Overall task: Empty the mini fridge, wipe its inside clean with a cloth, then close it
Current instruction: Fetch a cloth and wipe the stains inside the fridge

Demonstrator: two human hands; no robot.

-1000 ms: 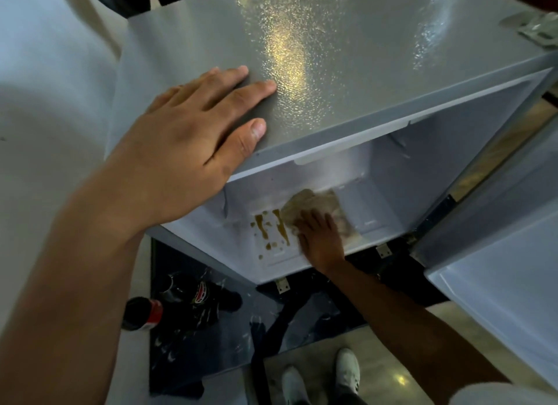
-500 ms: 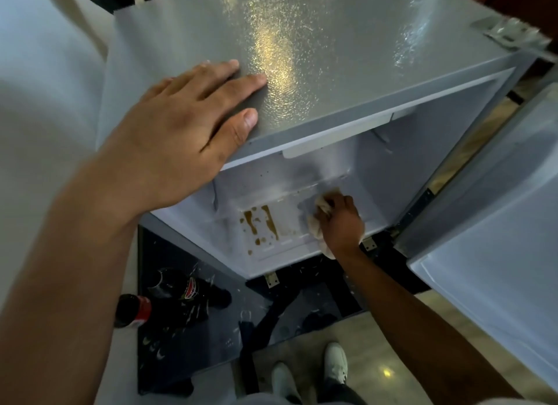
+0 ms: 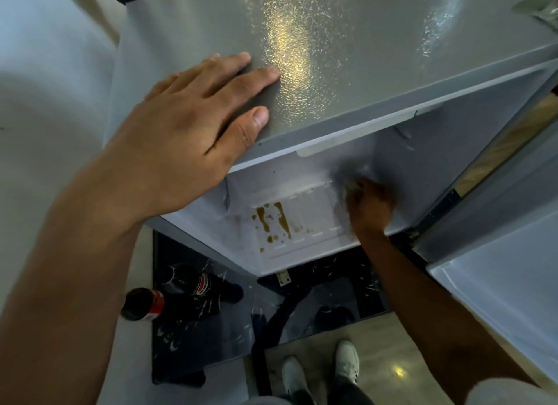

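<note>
Brown stains (image 3: 273,223) mark the mini fridge (image 3: 347,57) floor. Left hand (image 3: 187,127) lies flat, fingers straight, on its top. Right hand (image 3: 370,207), inside at the right rear, clutches a blurred cloth (image 3: 350,186). Door (image 3: 498,253) stands open.

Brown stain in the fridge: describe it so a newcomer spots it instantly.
Start at the open mini fridge and look at its white inside floor. Left of the right hand lie brown streaks and drops, the only dark marks there.

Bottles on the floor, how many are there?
2. A red-capped bottle lies left of the fridge, and a dark bottle stands beside it on the mat. More may be hidden.
</note>
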